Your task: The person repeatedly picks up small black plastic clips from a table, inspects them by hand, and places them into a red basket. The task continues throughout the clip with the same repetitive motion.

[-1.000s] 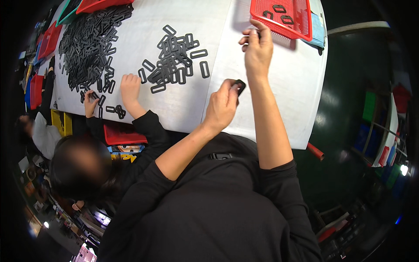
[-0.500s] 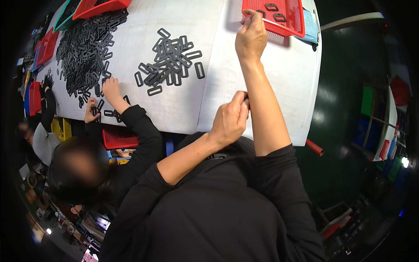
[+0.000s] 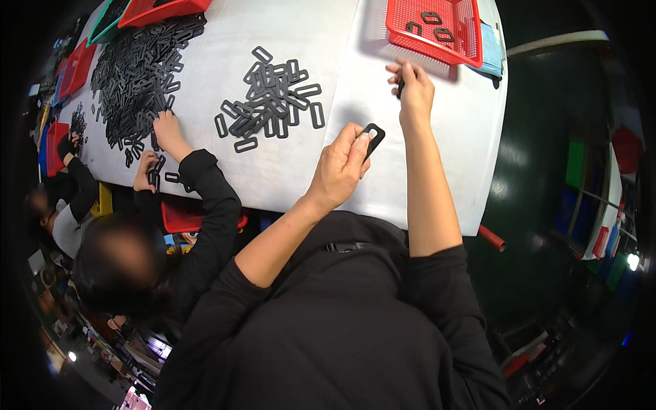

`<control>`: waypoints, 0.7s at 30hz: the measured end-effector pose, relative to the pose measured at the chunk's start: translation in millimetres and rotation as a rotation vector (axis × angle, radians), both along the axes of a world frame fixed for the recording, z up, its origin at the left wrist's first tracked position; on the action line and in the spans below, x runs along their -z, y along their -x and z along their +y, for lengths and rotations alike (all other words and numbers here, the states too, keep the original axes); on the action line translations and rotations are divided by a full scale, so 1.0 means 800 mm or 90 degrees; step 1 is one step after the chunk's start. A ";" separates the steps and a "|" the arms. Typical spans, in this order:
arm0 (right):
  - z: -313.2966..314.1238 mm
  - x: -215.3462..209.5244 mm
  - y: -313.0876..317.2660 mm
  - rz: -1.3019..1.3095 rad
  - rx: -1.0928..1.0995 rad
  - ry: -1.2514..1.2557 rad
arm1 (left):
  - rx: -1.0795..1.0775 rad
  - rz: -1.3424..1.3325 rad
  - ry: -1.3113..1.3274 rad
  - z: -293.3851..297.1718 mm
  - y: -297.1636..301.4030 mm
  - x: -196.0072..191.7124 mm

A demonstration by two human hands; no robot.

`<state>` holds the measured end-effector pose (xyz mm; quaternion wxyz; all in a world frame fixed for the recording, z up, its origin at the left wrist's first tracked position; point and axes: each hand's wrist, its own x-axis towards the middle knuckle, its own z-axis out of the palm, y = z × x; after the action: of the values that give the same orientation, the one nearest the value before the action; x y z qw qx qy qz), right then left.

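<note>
Over the white table (image 3: 328,31), my left hand (image 3: 338,164) pinches a black oblong frame (image 3: 373,140) with a slot through its middle, its far end jutting past thumb and finger. My right hand (image 3: 415,92) is farther off, just short of a red plastic basket (image 3: 417,42). Its fingers are curled around something dark, mostly hidden, that I cannot make out. Inside the basket lie a few similar black frames (image 3: 444,35). A loose heap of black frames (image 3: 273,99) spreads on the table to the left of my hands.
A larger pile of black frames (image 3: 130,89) covers the table's left part. Beside me a co-worker's hands (image 3: 171,133) handle frames there. Red baskets (image 3: 160,12) and a green one (image 3: 102,31) stand at the far left. Light-blue cloth (image 3: 490,51) lies by the right basket.
My right hand has drawn back toward me from the basket's rim. My left hand has shifted slightly left, and the black frame in it now shows clearly.
</note>
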<state>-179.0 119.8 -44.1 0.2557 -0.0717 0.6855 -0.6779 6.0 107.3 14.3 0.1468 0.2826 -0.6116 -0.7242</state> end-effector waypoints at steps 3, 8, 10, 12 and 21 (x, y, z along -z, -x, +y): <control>0.036 0.004 -0.045 -0.200 -0.076 0.088 | -0.046 -0.030 -0.032 -0.014 0.002 0.015; 0.053 0.007 -0.106 -0.326 -0.152 0.209 | -0.088 -0.085 -0.031 -0.008 0.014 0.064; 0.056 0.005 -0.116 -0.189 -0.223 0.075 | -0.071 -0.130 0.040 0.000 0.020 0.067; 0.058 0.013 -0.115 -0.211 -0.185 0.010 | -0.025 -0.174 0.044 0.005 0.020 0.071; 0.048 0.029 -0.113 -0.216 -0.035 -0.020 | -0.075 -0.233 0.082 0.005 0.009 0.114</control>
<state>-88.7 157.8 -67.0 0.3873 0.0293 0.6408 -0.6623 -1.6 111.6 -76.7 0.0933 0.4349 -0.6554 -0.6104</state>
